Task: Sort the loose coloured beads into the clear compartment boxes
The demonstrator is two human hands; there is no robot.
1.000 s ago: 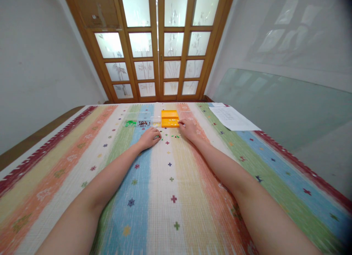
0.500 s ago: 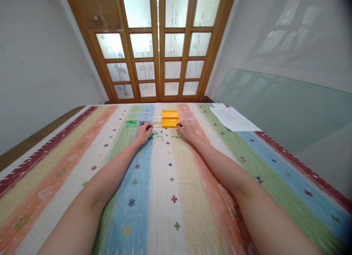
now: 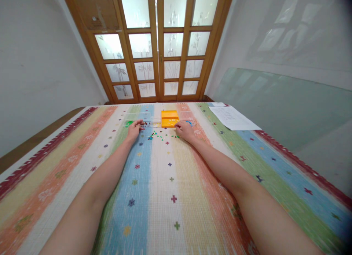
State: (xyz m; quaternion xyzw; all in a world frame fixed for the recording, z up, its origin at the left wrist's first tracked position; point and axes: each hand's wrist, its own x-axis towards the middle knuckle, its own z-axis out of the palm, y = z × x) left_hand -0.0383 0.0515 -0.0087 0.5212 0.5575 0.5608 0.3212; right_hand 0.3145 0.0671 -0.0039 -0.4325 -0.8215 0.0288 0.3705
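1. My left hand reaches over the clear tray, between its green pieces and its dark brown pieces; the fingers curl with a narrow gap, and I cannot tell whether they hold anything.
2. My right hand is at the near right corner of the open yellow box, fingertips drawn close together; whether a piece is pinched there, I cannot tell.
3. Small pale bits lie in the yellow box's near half, while blue pieces show just behind my right hand.
4. Between my hands, loose green, blue and dark pieces lie scattered on the striped tablecloth.
5. To the right, printed paper lies near the table's edge, facing wood-framed glass doors.
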